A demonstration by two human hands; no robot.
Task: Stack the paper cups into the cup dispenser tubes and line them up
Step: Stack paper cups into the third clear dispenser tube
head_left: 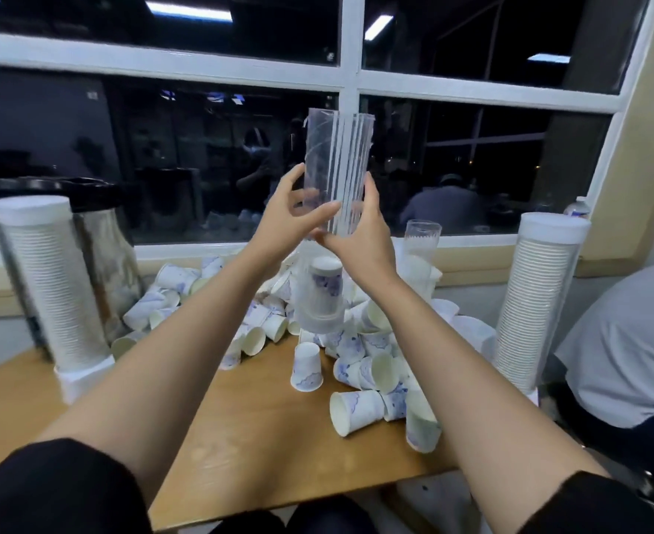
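Both my hands hold a clear plastic dispenser tube (337,159) upright above the table. My left hand (298,210) grips its left side and my right hand (360,229) wraps its right side. A few paper cups (323,291) with blue print sit nested upside down in the tube's lower end, below my hands. A heap of loose paper cups (356,356) lies on the wooden table (264,437) under the tube. A filled tube (52,279) stands at the left and another filled tube (537,302) at the right.
A partly filled clear tube (421,240) stands behind the heap near the window sill. A dark metal urn (102,244) sits behind the left tube. A seated person in a grey shirt (626,348) is at the table's right edge.
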